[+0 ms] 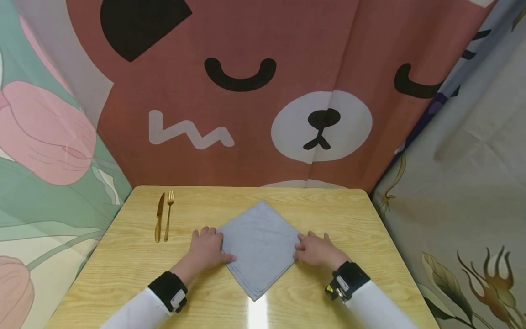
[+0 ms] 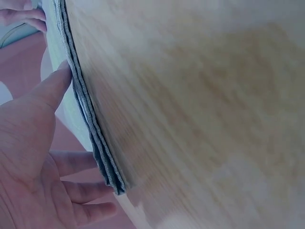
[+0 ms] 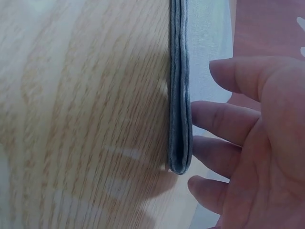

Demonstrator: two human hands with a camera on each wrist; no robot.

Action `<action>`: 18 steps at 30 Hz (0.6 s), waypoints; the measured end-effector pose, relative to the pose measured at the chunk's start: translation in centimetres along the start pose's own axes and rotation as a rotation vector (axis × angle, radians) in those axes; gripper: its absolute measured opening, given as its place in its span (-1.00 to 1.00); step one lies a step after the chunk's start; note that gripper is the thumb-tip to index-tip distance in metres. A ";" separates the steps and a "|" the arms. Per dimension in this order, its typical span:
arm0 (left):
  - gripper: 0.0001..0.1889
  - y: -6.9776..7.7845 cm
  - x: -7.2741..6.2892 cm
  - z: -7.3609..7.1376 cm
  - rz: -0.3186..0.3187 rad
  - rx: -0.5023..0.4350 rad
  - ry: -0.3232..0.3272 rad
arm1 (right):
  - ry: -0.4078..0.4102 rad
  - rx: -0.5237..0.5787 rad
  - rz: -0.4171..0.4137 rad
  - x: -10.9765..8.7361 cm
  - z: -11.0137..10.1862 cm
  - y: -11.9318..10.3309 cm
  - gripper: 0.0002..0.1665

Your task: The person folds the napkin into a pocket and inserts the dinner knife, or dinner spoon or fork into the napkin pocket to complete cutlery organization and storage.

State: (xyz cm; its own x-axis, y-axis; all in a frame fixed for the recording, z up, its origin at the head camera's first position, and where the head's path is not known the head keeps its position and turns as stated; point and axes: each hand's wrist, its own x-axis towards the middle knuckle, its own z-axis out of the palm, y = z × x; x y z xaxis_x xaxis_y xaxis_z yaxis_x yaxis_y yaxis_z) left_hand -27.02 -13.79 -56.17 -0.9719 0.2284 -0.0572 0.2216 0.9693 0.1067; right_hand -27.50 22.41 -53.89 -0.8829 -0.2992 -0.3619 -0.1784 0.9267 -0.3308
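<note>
A grey cloth napkin (image 1: 260, 249), folded into a layered square, lies flat on the wooden table with one corner toward me. At its left corner is my left hand (image 1: 207, 249), the thumb touching the lower left edge and the fingers stretched out by the corner. The left wrist view shows that thumb (image 2: 56, 85) against the stacked layers of cloth. My right hand (image 1: 319, 250) is at the opposite corner, its fingertips right at the cloth. Seen from the right wrist, its loosely bent fingers (image 3: 224, 119) rest along the folded edge (image 3: 180, 119).
A gold-handled knife (image 1: 159, 218) and a gold fork (image 1: 169, 215) lie side by side at the table's back left. Behind the wooden table (image 1: 349, 210) hangs a curtain (image 1: 185, 164) with a bear print. Patterned fabric (image 1: 460, 192) hangs on the right side, with more on the left.
</note>
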 end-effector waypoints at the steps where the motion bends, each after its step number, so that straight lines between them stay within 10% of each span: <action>1: -0.09 0.0 -0.1 0.1 0.001 -0.006 0.008 | 0.003 -0.005 0.004 0.1 0.0 0.0 -0.47; 18: -0.18 -0.6 -2.9 0.6 0.027 -0.102 0.016 | 0.102 -0.102 0.057 1.1 0.8 -0.9 -0.08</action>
State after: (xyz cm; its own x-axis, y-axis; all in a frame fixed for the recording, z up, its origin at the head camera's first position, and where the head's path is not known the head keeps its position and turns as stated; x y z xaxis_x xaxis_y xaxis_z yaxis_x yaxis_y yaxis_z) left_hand -24.28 -15.02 -56.69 -0.9671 0.2518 -0.0377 0.2388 0.9485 0.2083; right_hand -27.98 21.01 -54.69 -0.9315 -0.2260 -0.2852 -0.1659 0.9613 -0.2199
